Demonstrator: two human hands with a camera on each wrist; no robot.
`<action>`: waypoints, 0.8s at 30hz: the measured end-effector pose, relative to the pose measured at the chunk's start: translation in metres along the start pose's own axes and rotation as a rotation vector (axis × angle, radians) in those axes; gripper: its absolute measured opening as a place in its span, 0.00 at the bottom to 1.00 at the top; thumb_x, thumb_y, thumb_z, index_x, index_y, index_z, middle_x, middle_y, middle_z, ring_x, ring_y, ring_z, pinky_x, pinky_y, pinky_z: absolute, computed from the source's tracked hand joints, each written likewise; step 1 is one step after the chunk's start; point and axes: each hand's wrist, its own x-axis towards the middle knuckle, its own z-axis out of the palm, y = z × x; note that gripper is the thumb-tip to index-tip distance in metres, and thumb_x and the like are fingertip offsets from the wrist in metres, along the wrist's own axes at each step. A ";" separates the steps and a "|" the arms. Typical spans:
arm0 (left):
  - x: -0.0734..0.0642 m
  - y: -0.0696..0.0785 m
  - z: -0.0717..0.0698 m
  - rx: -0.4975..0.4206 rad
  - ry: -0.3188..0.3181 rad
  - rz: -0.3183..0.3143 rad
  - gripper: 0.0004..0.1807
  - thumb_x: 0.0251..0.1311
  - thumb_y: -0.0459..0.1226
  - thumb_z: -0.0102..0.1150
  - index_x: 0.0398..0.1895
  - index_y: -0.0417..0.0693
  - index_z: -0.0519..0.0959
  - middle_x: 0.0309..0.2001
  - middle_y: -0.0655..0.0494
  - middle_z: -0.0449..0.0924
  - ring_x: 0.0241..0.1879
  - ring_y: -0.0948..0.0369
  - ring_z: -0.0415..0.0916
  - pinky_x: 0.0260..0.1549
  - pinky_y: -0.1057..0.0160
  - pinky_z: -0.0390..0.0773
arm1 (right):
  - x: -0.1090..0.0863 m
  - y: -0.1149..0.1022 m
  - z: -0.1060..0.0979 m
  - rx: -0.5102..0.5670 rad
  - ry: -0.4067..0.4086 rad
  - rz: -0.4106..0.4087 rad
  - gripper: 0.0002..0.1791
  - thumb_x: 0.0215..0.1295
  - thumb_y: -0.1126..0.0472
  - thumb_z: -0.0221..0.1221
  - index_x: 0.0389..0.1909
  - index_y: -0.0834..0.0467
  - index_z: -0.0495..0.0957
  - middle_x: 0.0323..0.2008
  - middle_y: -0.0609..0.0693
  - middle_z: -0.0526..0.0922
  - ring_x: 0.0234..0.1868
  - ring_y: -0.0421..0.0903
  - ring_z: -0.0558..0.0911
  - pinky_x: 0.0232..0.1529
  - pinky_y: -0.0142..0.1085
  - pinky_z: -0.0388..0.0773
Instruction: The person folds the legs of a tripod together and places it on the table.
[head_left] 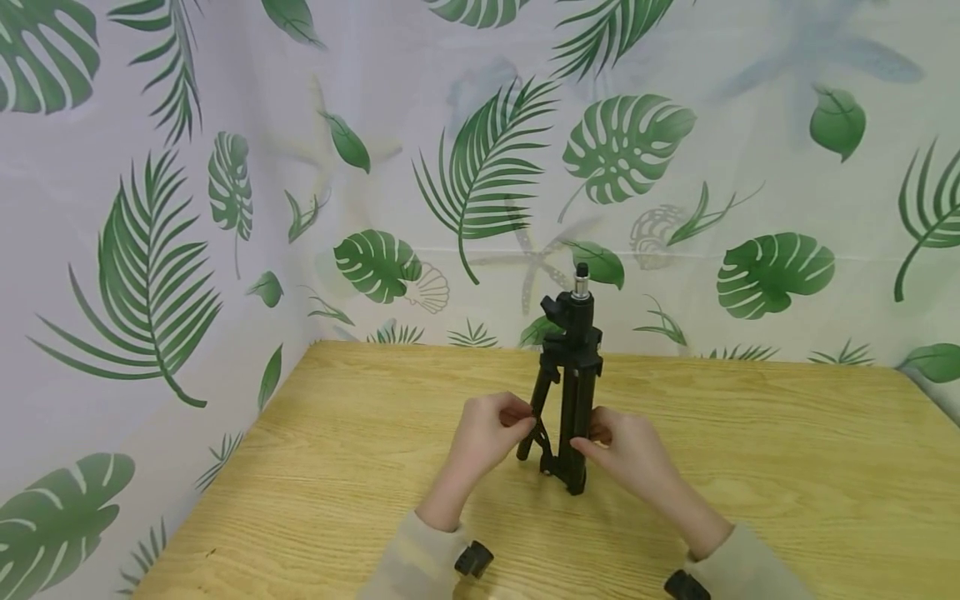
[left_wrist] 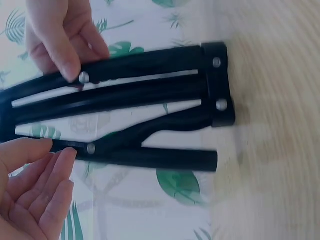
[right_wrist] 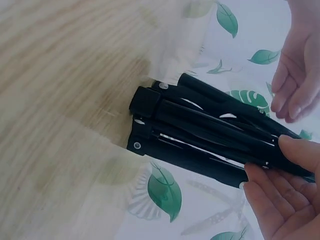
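Note:
A small black light stand (head_left: 577,333) is upright over the table, its silver-and-black tip pointing up. Its left leg (left_wrist: 185,159) is angled a little outward, while the other legs lie close to the centre tube. With thumb and fingertips my left hand (head_left: 487,429) pinches that left leg about halfway down. On the opposite side my right hand (head_left: 630,450) holds the right leg (right_wrist: 215,167) between thumb and fingers. A lower bracket (left_wrist: 217,85) joins the centre tube and the leg braces. Whether the stand's base touches the table cannot be told.
The wood-grain table (head_left: 360,467) spreads out on both sides of the stand. Behind it and at the left hangs a white cloth (head_left: 375,192) printed with green leaves. A black strap piece (head_left: 474,558) sits at the left cuff, and another (head_left: 686,586) at the right cuff.

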 end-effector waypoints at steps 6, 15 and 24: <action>0.000 -0.004 -0.009 0.012 0.019 -0.040 0.07 0.50 0.33 0.62 0.31 0.38 0.79 0.29 0.52 0.79 0.27 0.62 0.76 0.26 0.70 0.74 | 0.002 0.005 -0.002 0.034 -0.038 0.027 0.07 0.51 0.64 0.63 0.30 0.62 0.77 0.25 0.50 0.80 0.28 0.46 0.79 0.29 0.37 0.76; 0.000 -0.008 -0.001 -0.006 -0.057 -0.075 0.10 0.48 0.33 0.64 0.34 0.37 0.79 0.31 0.51 0.79 0.30 0.61 0.77 0.28 0.68 0.74 | 0.004 0.009 -0.002 0.077 -0.053 0.052 0.07 0.51 0.67 0.62 0.31 0.64 0.76 0.26 0.52 0.80 0.28 0.47 0.79 0.30 0.38 0.76; 0.001 -0.008 0.008 0.002 -0.093 -0.065 0.09 0.49 0.34 0.63 0.34 0.40 0.80 0.33 0.52 0.80 0.33 0.62 0.77 0.31 0.69 0.75 | 0.007 0.014 -0.002 0.094 -0.016 0.034 0.03 0.51 0.69 0.61 0.25 0.64 0.76 0.23 0.52 0.80 0.26 0.48 0.80 0.27 0.38 0.76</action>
